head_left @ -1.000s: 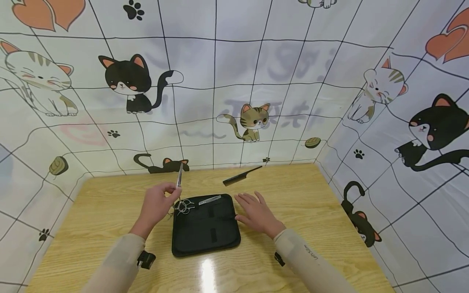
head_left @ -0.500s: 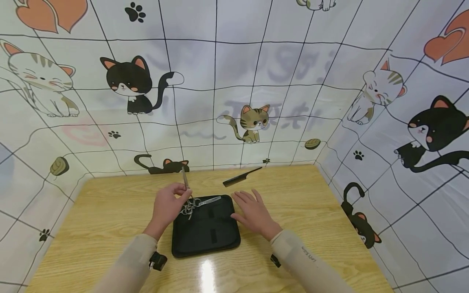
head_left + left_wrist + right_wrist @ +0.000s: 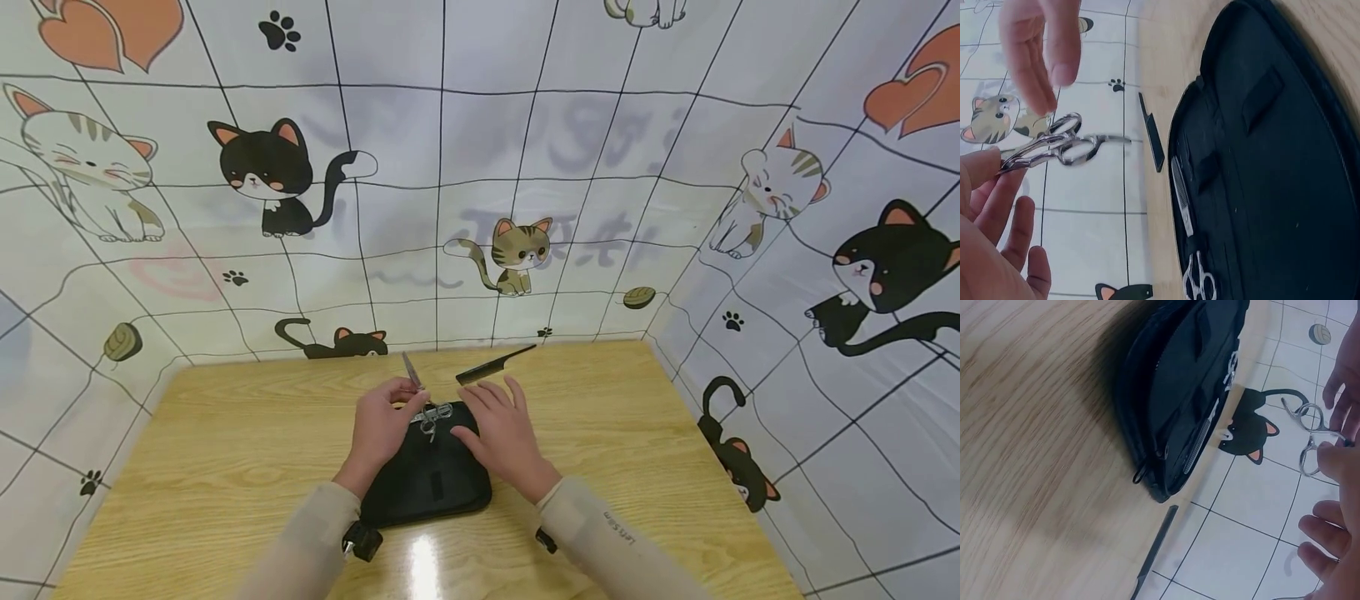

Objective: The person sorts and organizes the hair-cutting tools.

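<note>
A pair of silver hairdressing scissors (image 3: pixel 1052 154) is pinched between the thumb and forefinger of the left hand (image 3: pixel 380 425), the other fingers being left loosely bent. The scissors are held by the blade end, above the far part of a black zippered case (image 3: pixel 423 479), with the blades tilted up towards the wall and the finger rings lowered towards the person. The right hand (image 3: pixel 504 433) is held just beside the rings, its fingers nearly straight and somewhat spread; nothing is gripped by it, and whether a ring is touched by its thumb cannot be told.

The case is laid on a wood-grained tabletop (image 3: pixel 225 467), its inner face turned up. Along its far edge a second pair, silver thinning scissors (image 3: pixel 1182 194) with a toothed blade, is held under a black band. Two further black straps (image 3: pixel 1263 97) are seen on the lining, and a zip pull (image 3: pixel 1141 472) is shown at one corner. Beyond the case, near the wall, a black tail comb (image 3: pixel 487 369) is laid flat. The tabletop is backed by a white sheet (image 3: pixel 405 125) printed with cats, paw prints and grid lines.
</note>
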Demonstrator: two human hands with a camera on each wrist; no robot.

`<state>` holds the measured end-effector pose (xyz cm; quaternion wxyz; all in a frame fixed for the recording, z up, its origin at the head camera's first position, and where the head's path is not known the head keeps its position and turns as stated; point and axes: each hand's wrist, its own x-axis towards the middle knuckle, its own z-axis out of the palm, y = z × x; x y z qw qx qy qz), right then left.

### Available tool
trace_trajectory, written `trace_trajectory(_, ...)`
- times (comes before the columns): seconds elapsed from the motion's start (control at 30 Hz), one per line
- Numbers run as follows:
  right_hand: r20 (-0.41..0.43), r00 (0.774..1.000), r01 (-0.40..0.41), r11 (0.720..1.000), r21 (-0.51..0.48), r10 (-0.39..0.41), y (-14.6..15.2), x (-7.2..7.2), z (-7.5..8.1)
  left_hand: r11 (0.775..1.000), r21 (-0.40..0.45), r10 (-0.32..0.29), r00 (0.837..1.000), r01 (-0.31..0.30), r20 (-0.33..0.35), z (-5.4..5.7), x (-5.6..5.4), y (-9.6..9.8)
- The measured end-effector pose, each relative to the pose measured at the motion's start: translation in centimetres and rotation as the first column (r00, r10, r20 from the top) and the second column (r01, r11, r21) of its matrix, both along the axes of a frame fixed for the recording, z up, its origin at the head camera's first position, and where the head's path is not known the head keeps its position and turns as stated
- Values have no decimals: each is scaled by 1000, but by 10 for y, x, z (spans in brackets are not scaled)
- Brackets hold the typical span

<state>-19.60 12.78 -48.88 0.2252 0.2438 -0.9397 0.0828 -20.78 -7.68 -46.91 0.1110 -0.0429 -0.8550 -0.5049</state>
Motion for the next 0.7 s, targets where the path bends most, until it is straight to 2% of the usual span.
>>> trace_trajectory(0.27,-95,995,-7,999,-44,3,-9,0,-2,1000,-7,-5,997,5,-71,-4,4,14)
trace_trajectory(0.4,-114,993,1,998,-64,-9,-13,0,-1,1000,-1,15,998,-15,-60,-4,5,19)
trace_trajectory(0.7,-109,994,15,996,-86,-25,-17,0,-5,999,48,11,999,-9,-39,-10,6,29)
